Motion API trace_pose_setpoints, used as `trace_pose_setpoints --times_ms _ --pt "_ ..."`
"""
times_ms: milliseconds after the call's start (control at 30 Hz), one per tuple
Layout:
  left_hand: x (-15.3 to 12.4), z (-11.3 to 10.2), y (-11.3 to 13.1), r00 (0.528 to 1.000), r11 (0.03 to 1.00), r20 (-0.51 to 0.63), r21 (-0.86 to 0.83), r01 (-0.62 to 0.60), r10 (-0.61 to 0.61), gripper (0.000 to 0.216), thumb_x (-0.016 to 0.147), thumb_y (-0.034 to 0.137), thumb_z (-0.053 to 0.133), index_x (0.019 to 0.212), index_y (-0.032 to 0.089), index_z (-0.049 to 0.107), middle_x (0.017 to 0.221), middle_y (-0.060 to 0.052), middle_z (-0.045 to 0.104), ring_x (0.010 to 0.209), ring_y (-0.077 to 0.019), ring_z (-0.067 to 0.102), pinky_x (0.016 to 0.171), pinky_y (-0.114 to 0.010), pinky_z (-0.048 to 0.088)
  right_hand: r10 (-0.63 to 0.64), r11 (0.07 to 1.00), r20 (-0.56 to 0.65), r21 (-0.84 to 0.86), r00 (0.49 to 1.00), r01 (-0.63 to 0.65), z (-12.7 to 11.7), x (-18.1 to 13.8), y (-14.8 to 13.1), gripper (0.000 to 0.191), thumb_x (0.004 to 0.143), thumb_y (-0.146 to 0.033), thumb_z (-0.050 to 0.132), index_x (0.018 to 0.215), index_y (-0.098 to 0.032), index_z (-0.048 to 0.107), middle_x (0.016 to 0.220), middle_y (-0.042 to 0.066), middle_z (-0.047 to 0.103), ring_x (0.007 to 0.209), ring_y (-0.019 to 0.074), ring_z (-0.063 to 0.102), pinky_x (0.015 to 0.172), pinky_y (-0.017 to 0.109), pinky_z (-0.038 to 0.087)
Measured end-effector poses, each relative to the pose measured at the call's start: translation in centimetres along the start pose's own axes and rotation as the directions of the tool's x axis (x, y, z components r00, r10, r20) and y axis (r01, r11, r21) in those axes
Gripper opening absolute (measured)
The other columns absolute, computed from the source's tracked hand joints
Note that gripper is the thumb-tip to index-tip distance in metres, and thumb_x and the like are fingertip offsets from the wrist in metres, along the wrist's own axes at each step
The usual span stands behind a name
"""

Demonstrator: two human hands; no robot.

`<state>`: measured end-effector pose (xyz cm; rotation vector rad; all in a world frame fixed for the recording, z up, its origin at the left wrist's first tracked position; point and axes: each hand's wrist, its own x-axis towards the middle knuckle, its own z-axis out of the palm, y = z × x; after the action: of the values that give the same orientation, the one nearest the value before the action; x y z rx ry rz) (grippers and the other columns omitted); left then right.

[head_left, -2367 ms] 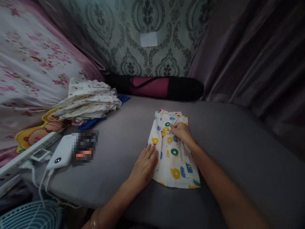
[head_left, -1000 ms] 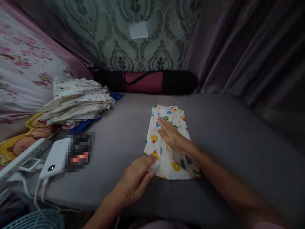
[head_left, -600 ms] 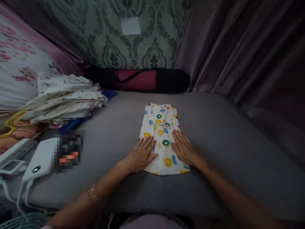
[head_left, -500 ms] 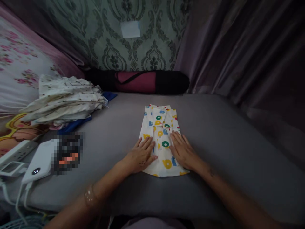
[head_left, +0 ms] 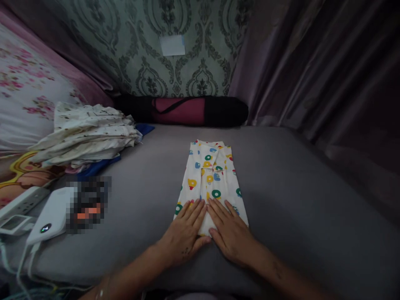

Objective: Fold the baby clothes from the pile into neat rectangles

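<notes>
Grey mattress (head_left: 296,196) fills the view, patterned green wallpaper behind it, dark curtain along the right side. Left hand (head_left: 184,233) lies flat, palm down, fingers spread and released, on the near left corner of a folded printed shirt (head_left: 212,179); nothing gripped. Right hand (head_left: 229,231) same state: flat, open, fingers extended, pressing the near right part of the shirt's hem. Both hands sit side by side, index fingers nearly touching at the shirt's centre line. Shirt is white with yellow, green and blue shapes, folded into a narrow rectangle, collar end pointing to the far edge, hem end toward the near edge, roughly mid-mattress. Further out, left side: stack of folded pale clothes (head_left: 84,133) with a blue fabric piece (head_left: 100,164) under it, near the far left corner. White power bank (head_left: 50,216) and a white power strip (head_left: 18,202) sit at the near left edge, cables hanging off. Black-and-maroon rolled bag (head_left: 187,110) lies along the far edge against the wall. Floral pink bedding (head_left: 25,91) is at far left.
</notes>
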<state>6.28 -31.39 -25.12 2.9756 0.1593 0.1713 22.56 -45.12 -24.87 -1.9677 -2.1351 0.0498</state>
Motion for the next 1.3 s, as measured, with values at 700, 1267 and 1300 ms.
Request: trace_pose_setpoints --times_ms 700,1267,1300 --pt "-2.7 -2.0 -9.0 0.995 0.995 0.014 -0.008 -0.098 0.099 0.050 0.093 0.010 0.041 0.141 0.027 0.042 0.138 -0.007 0.053 0.119 -0.0222 0.057 0.096 -0.039 0.051 0.163 0.976 -0.016 -0.144 0.986 -0.164 -2.5 -5.2 10.3 0.056 0.086 -0.001 0.032 0.131 -0.027 0.053 0.125 0.007 0.060 0.107 0.0223 0.059 0.087 0.039 0.052" --pt "-1.0 -2.0 -10.1 0.986 0.981 -0.016 -0.104 -0.165 0.164 0.049 0.097 0.014 0.036 0.143 0.028 0.038 0.144 -0.006 0.047 0.130 -0.0202 0.046 0.105 -0.037 0.043 0.101 0.935 -0.207 0.353 0.973 -0.022 -0.4 -3.5 10.7 0.045 0.094 -0.011 0.032 0.129 -0.027 0.054 0.137 0.008 0.052 0.122 0.0169 0.053 0.097 0.031 0.049" --pt "-0.8 -2.0 -10.1 0.983 0.980 -0.029 -0.082 -0.184 0.182 0.048 0.097 0.015 0.037 0.143 0.028 0.038 0.142 -0.006 0.049 0.129 -0.0206 0.047 0.105 -0.038 0.043 0.100 0.943 -0.198 0.331 0.975 -0.030 -0.3 -3.4 10.8 0.045 0.094 -0.011 0.032 0.129 -0.027 0.055 0.136 0.008 0.052 0.121 0.0170 0.054 0.095 0.031 0.050"
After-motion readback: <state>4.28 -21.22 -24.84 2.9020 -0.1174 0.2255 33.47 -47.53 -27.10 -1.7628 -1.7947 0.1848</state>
